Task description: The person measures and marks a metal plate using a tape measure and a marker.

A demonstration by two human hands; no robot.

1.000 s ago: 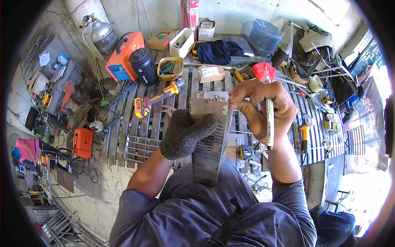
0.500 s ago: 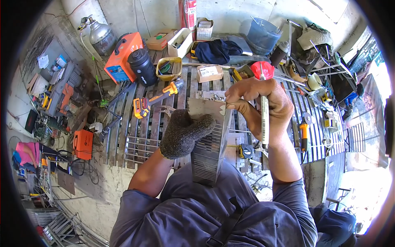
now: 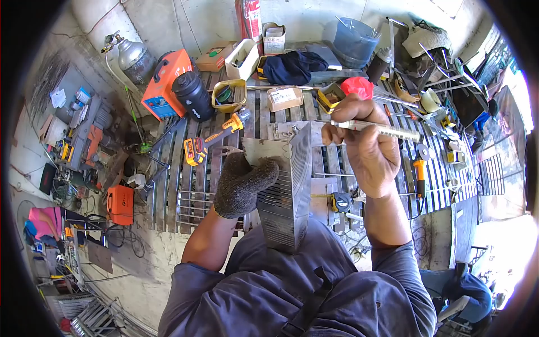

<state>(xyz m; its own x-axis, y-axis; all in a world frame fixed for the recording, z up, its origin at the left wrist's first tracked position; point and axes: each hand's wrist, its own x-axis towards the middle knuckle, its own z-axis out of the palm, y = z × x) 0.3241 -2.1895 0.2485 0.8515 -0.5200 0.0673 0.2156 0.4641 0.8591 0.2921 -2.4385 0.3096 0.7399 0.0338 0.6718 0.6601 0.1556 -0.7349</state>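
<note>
My left hand (image 3: 245, 182), in a dark knitted glove, is closed around the left side of a slotted sheet-metal box (image 3: 285, 219). The box leans upright against my lap, its rows of narrow slits facing me. My bare right hand (image 3: 370, 151) is raised to the right of the box, apart from it. Between its thumb and fingers is a slim white pen (image 3: 387, 130) with printing on its barrel, lying nearly level. Beyond the box, small metal pieces (image 3: 282, 132) rest on a plate on the slatted bench (image 3: 264, 121).
On the bench are an orange-yellow power tool (image 3: 216, 137), a cardboard box (image 3: 285, 99), a tape measure (image 3: 341, 202) and an angle grinder (image 3: 420, 171). Further back stand a black bottle (image 3: 192, 95), an orange welding machine (image 3: 167, 84) and a blue bucket (image 3: 355, 42). A person in pink (image 3: 46, 220) is far left.
My right hand has moved away from the box's top edge, and the pen has turned from upright to nearly level. The box has tilted slightly, still in my left hand.
</note>
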